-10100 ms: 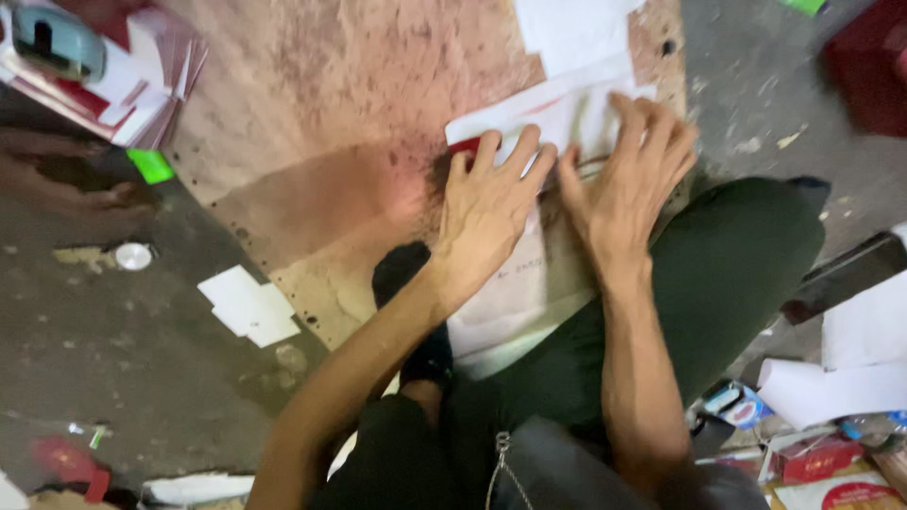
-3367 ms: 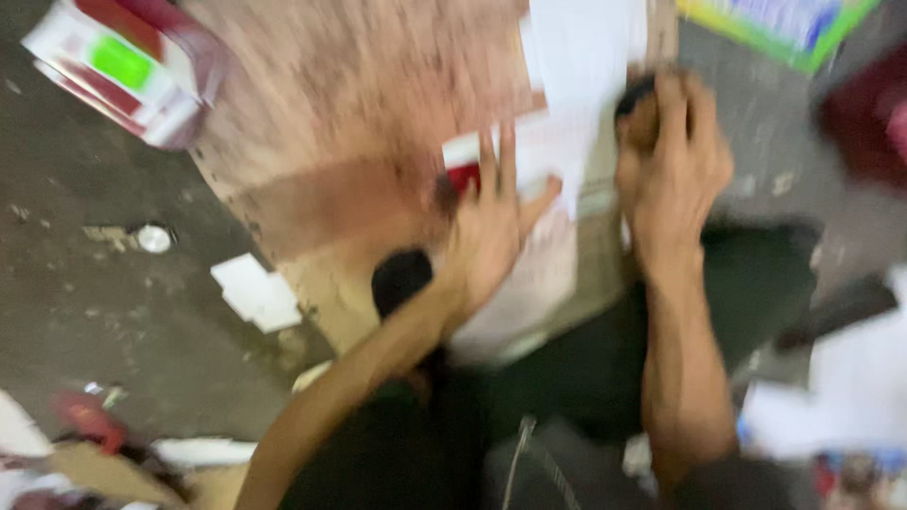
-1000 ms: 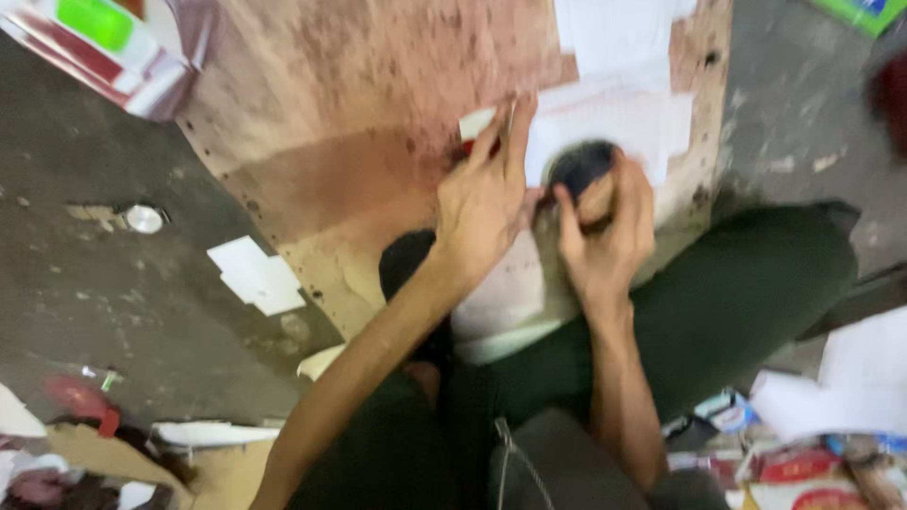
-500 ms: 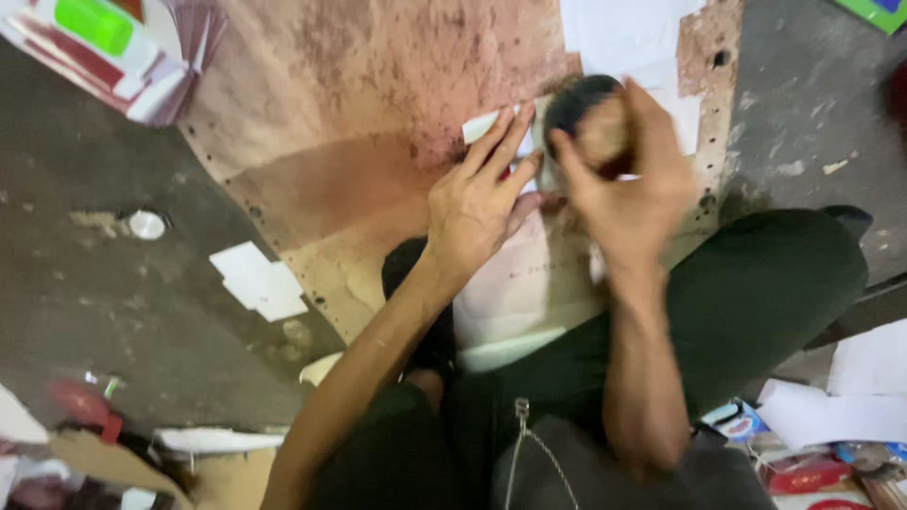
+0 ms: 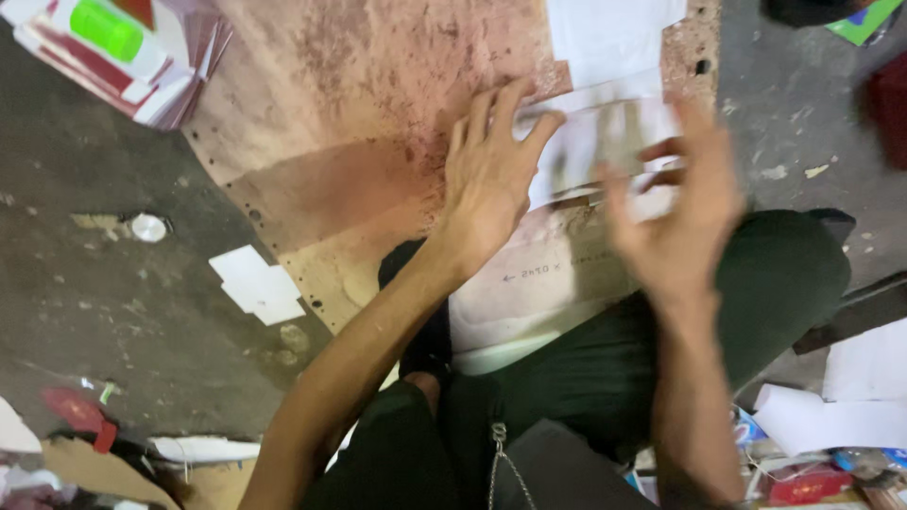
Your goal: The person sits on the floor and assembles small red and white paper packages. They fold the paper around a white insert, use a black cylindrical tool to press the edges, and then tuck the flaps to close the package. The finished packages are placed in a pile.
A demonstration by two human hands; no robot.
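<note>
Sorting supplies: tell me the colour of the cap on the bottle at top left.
Bright green cap, head view.

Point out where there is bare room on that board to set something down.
Bare: the stained board between the card stack at its corner and the left hand. Crowded: under both hands, where white sheets lie below the right hand.

Warm, fairly dim indoor light falls on the stained board [image 5: 378, 104], where a soft brownish shadow lies. The right hand [image 5: 685, 222] is smeared by motion blur (fingers ghosted), while the left hand [image 5: 487, 179] stays reasonably sharp. Corners look slightly soft.
</note>
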